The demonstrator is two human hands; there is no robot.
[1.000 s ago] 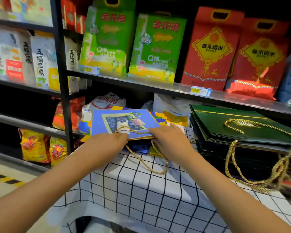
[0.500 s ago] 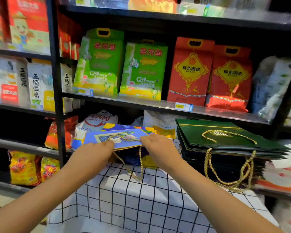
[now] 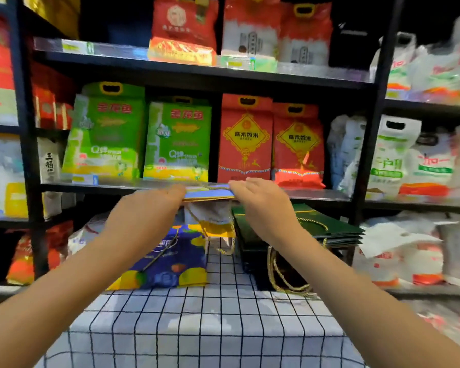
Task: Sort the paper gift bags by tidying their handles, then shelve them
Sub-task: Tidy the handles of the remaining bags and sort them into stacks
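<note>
both hands raised level with the edge of the middle shelf [image 3: 316, 193], holding a flat blue paper gift bag [image 3: 210, 191] edge-on between them. left hand [image 3: 154, 205] gripping the bag's left end, fingers curled around it; right hand [image 3: 258, 195] gripping the right end, fingers bent over the top edge. gold cord handle [image 3: 210, 186] lying on top of the bag, seemingly tucked flat, though blur hides the detail. bag right at the shelf lip, in front of the red rice bags [image 3: 271, 144]; whether touching the shelf, cannot tell.

judged as mid-task: this one bag tidied and about to be shelved, not yet set down. much left: on the checked counter [image 3: 197, 328] below, a dark blue gift bag with fruit print [image 3: 170, 261] lying flat, and a stack of green gift bags [image 3: 329, 229] with gold cord handles [image 3: 282, 277] dangling loose over the front edge, untidied.
</note>
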